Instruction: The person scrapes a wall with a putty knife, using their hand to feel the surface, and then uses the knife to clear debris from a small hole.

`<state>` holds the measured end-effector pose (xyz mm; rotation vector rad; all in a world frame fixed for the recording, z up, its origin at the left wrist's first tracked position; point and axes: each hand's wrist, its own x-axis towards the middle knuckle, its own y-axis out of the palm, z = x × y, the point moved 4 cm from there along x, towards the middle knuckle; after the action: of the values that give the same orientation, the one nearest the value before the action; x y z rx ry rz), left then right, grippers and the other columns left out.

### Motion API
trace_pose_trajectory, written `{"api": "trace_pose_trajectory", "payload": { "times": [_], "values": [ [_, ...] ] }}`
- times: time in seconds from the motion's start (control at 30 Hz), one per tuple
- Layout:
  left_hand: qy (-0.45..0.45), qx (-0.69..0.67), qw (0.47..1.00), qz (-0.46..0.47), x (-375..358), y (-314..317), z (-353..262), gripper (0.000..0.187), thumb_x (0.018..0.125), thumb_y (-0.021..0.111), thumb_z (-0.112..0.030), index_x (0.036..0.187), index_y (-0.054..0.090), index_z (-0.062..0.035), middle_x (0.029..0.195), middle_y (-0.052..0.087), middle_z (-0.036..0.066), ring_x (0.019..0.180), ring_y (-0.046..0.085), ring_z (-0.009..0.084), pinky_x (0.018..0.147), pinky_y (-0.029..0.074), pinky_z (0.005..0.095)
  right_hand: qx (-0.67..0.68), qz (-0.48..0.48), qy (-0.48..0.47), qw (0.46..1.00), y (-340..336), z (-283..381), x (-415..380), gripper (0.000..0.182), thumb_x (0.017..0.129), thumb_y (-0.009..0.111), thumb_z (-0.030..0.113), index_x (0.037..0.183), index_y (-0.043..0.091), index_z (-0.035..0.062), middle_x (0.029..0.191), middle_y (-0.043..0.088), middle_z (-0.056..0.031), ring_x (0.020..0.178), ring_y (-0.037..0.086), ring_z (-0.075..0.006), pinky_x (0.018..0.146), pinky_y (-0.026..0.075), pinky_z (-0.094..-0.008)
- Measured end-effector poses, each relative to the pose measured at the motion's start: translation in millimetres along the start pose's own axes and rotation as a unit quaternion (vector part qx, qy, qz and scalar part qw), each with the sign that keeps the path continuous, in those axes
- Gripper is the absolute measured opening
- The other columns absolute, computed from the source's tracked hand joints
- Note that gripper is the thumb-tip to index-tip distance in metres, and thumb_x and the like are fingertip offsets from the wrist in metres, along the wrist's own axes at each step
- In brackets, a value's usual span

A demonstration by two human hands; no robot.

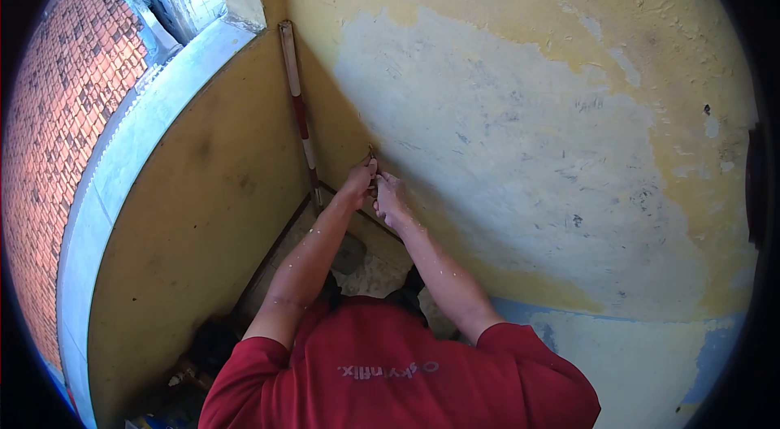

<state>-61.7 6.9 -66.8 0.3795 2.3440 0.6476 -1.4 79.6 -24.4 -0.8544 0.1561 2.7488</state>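
My left hand (360, 181) and my right hand (392, 197) meet in front of the yellow wall (327, 96), close to the corner. The fingers of both are closed in a pinch. A small thin thing (371, 152) shows at the left fingertips, against the wall; its kind is too small to tell. Something dark sits between the two hands, mostly hidden by the fingers. Pale specks dot both forearms. To the left of my hands, a red-and-white pole (292, 63) leans upright in the corner.
A low curved parapet (187, 161) with a pale ledge (122, 128) runs along the left, with a tiled roof (73, 63) beyond. A large pale patch (504, 120) covers the right wall. A grey rounded object (349, 254) lies on the floor below. Dark items (215, 348) lie at lower left.
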Motion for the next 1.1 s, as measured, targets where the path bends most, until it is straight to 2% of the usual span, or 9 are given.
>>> {"api": "trace_pose_trajectory", "payload": {
  "times": [0.1,0.17,0.23,0.4,0.47,0.63,0.73,0.8,1.1],
  "values": [
    [-0.002,0.306,0.952,0.020,-15,-7,10,0.039,0.097,0.041,-0.026,0.130,0.042,-0.0053,0.115,0.055,0.012,0.099,0.056,0.0254,0.090,0.044,0.0413,-0.057,0.021,0.027,0.998,-28,-29,-26,0.029,0.094,0.043,0.024,0.116,0.054,0.0091,0.061,0.043,-0.0002,0.039,0.040,-0.0099,0.030,0.028,-0.0252],
    [0.291,0.406,0.853,-0.150,-11,-13,15,0.058,0.097,0.040,-0.031,0.142,0.023,0.0025,0.144,0.031,0.022,0.131,0.034,0.0358,0.109,0.023,0.0455,-0.117,0.042,0.061,0.990,-64,-72,-41,0.032,0.093,0.045,0.026,0.119,0.052,0.0099,0.061,0.044,-0.0003,0.040,0.040,-0.0095,0.031,0.029,-0.0250],
    [0.370,0.414,0.818,-0.149,-41,31,-21,0.070,0.096,0.039,-0.040,0.143,0.014,0.0056,0.147,0.018,0.025,0.136,0.019,0.0382,0.111,0.014,0.0461,-0.092,0.012,0.129,0.987,-100,-116,-65,0.049,0.094,0.044,0.026,0.141,0.036,0.0132,0.062,0.045,0.0011,0.038,0.037,-0.0075,0.031,0.029,-0.0219],
    [0.486,0.452,0.743,-0.087,-20,100,20,0.082,0.095,0.035,-0.051,0.144,0.001,0.0060,0.152,-0.004,0.025,0.141,-0.003,0.0386,0.113,0.005,0.0493,0.031,-0.068,0.157,0.985,-132,-167,-134,0.036,0.092,0.048,0.027,0.126,0.047,0.0140,0.065,0.048,0.0001,0.043,0.041,-0.0083,0.033,0.033,-0.0242],
    [0.402,0.572,0.712,-0.073,30,78,87,0.102,0.088,0.033,-0.067,0.141,-0.013,0.0061,0.148,-0.015,0.029,0.138,-0.016,0.0408,0.113,-0.004,0.0476,0.096,-0.075,0.144,0.982,-138,-176,-156,0.031,0.093,0.047,0.026,0.122,0.046,0.0146,0.067,0.049,-0.0010,0.044,0.042,-0.0085,0.034,0.035,-0.0244],
    [-0.143,0.306,0.941,0.004,2,-7,181,0.103,0.085,0.042,-0.067,0.145,-0.009,-0.0013,0.151,-0.010,0.024,0.140,-0.014,0.0358,0.113,0.000,0.0494,0.309,-0.036,0.159,0.937,-153,-184,-220,0.013,0.096,0.043,0.024,0.105,0.043,0.0138,0.073,0.050,-0.0055,0.046,0.044,-0.0101,0.037,0.038,-0.0255],
    [-0.085,0.454,0.875,0.144,-24,-54,262,0.089,0.087,0.048,-0.058,0.148,0.003,-0.0110,0.153,0.010,0.018,0.141,0.012,0.0335,0.110,0.019,0.0507,0.446,-0.014,0.155,0.882,-158,-195,-259,0.014,0.097,0.041,0.027,0.095,0.043,0.0130,0.078,0.050,-0.0080,0.047,0.045,-0.0111,0.039,0.040,-0.0261],
    [-0.381,0.182,0.878,0.223,-74,-52,257,0.076,0.089,0.054,-0.043,0.149,0.014,-0.0185,0.148,0.029,0.010,0.126,0.041,0.0294,0.101,0.034,0.0486,0.513,0.049,0.174,0.839,-158,-211,-260,0.023,0.097,0.042,0.034,0.088,0.041,0.0131,0.079,0.050,-0.0082,0.046,0.046,-0.0112,0.038,0.040,-0.0261],
    [-0.245,0.161,0.951,-0.094,-162,-195,242,0.056,0.094,0.047,-0.033,0.142,0.030,-0.0111,0.141,0.038,0.009,0.120,0.047,0.0274,0.093,0.040,0.0433,0.154,-0.238,0.185,0.941,-275,-347,-305,0.018,0.096,0.043,0.024,0.098,0.046,0.0065,0.066,0.051,-0.0050,0.047,0.048,-0.0122,0.038,0.040,-0.0291]
  ]
}}
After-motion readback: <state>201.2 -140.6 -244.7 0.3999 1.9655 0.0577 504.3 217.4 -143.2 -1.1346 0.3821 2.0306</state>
